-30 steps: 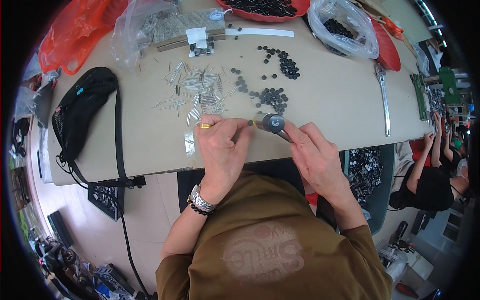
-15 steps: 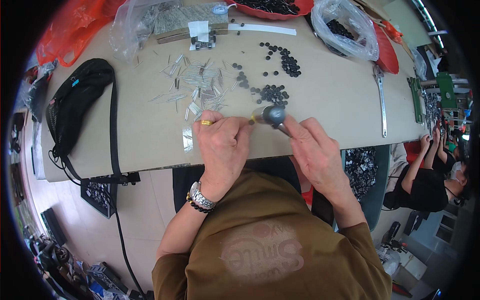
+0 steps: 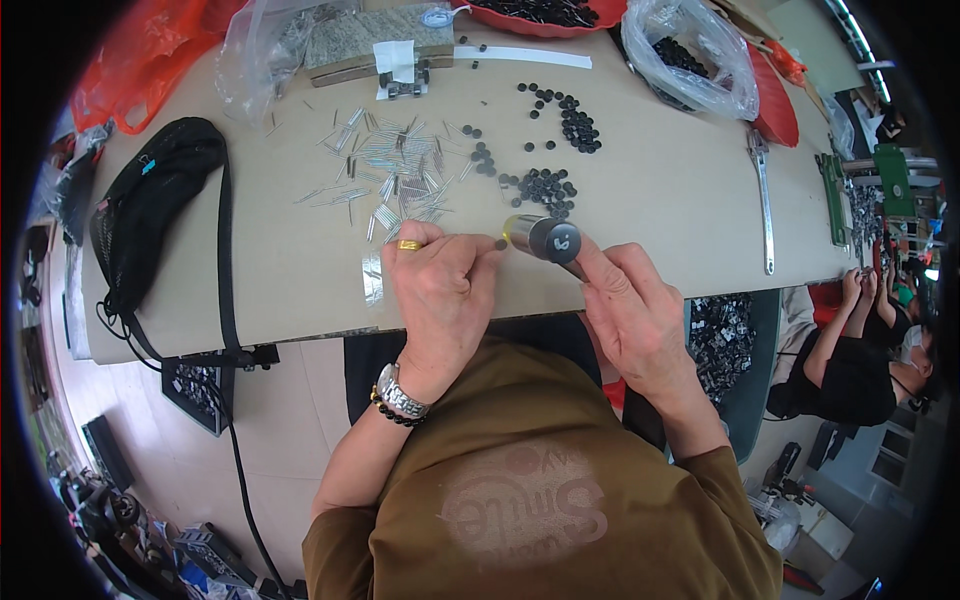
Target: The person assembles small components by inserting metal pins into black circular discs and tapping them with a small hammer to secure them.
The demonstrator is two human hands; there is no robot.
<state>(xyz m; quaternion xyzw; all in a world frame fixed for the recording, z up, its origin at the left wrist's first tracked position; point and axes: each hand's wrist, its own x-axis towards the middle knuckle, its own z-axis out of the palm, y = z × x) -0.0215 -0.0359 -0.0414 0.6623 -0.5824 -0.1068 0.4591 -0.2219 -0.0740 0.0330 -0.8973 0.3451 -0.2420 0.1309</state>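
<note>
My right hand (image 3: 632, 315) is closed round the handle of a hammer (image 3: 545, 238). The hammer's short cylindrical head has a dark end and a yellowish face, which points toward my left hand (image 3: 445, 290). That hand rests at the table's near edge, its thumb and fingers pinched on a small black wheel (image 3: 501, 244). The wheel sits by the fingertips, just left of the hammer's face and apart from it. Whether a pin is fitted in it is hidden by the fingers. Beyond my hands lie scattered thin metal pins (image 3: 400, 160) and loose black wheels (image 3: 545, 190).
A black pouch (image 3: 165, 205) with a strap lies left. At the back are a stone block (image 3: 375, 45), a red tray (image 3: 545, 14) and a plastic bag (image 3: 690, 70) of black pieces. An adjustable wrench (image 3: 763, 200) lies right; beyond it, other people (image 3: 860, 350) sit working.
The hammer has tilted slightly, bringing its dark end into clearer view, and my right hand has shifted a little down and right. My left hand stays in about the same place.
</note>
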